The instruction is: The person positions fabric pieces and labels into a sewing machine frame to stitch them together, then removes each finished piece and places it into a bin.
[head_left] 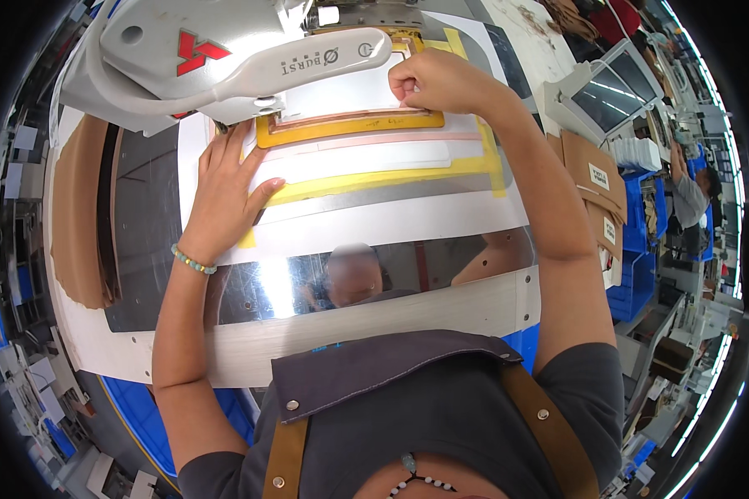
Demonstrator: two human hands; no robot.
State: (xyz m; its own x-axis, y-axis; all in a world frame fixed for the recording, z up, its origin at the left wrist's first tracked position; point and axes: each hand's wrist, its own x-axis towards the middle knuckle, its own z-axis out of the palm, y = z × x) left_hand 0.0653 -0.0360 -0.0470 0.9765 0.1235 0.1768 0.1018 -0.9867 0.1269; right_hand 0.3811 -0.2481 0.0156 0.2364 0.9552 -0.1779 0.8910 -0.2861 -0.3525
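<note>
My left hand [227, 185] lies flat with its fingers spread on a white sheet [193, 179], its fingertips beside the left end of a yellow frame [354, 127]. The frame surrounds a white panel [333, 93] and has a brown inner border. At the frame's right end, my right hand [441, 81] is closed, with thumb and fingers curled together over the panel's edge. Whatever lies between those fingertips, if anything, is too small to make out. Yellow tape strips [374, 179] run along the white sheet in front of the frame.
A light grey machine head [183, 58] overhangs the frame from the left. Brown sheets [83, 208] stand at the left, while a small screen [612, 87], brown pieces [595, 183] and blue bins [637, 279] are on the right. A shiny metal plate [424, 266] lies nearest me. Another person [692, 200] sits farther right.
</note>
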